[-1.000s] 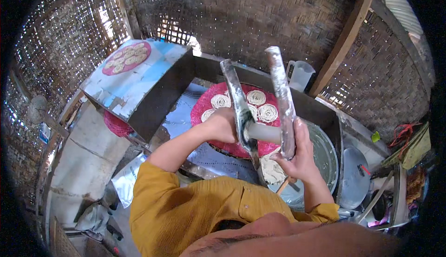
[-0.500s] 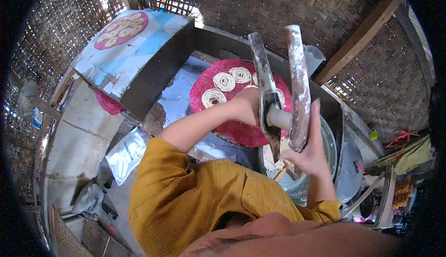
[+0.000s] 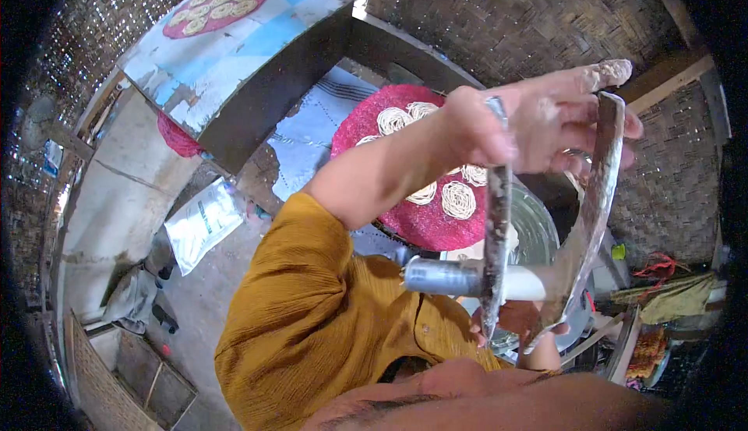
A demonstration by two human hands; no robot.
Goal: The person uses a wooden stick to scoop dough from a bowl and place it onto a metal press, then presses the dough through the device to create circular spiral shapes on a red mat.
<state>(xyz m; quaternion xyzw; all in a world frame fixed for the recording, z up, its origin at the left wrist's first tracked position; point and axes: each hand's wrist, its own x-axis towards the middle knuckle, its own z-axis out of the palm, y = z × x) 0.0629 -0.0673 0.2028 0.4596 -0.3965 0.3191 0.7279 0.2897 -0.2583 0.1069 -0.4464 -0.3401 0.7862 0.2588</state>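
Note:
A two-handled dough press is raised in front of me. One bar handle (image 3: 499, 220) and the other, dough-smeared bar handle (image 3: 596, 205) stand nearly upright, with a grey cylinder (image 3: 442, 277) and a white plunger (image 3: 523, 283) crossing near their lower ends. My right hand (image 3: 520, 320) grips the press low, around the handle ends, partly hidden by them. My left hand (image 3: 538, 123) is at the upper ends, fingers apart and loosely bent, with pale dough on a fingertip. Behind the press, a round red mat (image 3: 421, 224) bears several coiled noodle nests (image 3: 458, 199).
A metal basin (image 3: 538, 224) stands beyond the press, beside the mat. At the far left, a box with a peeling blue-and-white top (image 3: 183, 72) carries another red mat (image 3: 175, 27) with noodle nests. A white plastic bag (image 3: 204, 224) lies on the floor; woven walls (image 3: 483, 26) enclose the space.
The press has tilted and shifted right and nearer, so its cylinder now shows. My left hand has gone from the cylinder up to the handles' upper ends, its fingers spreading.

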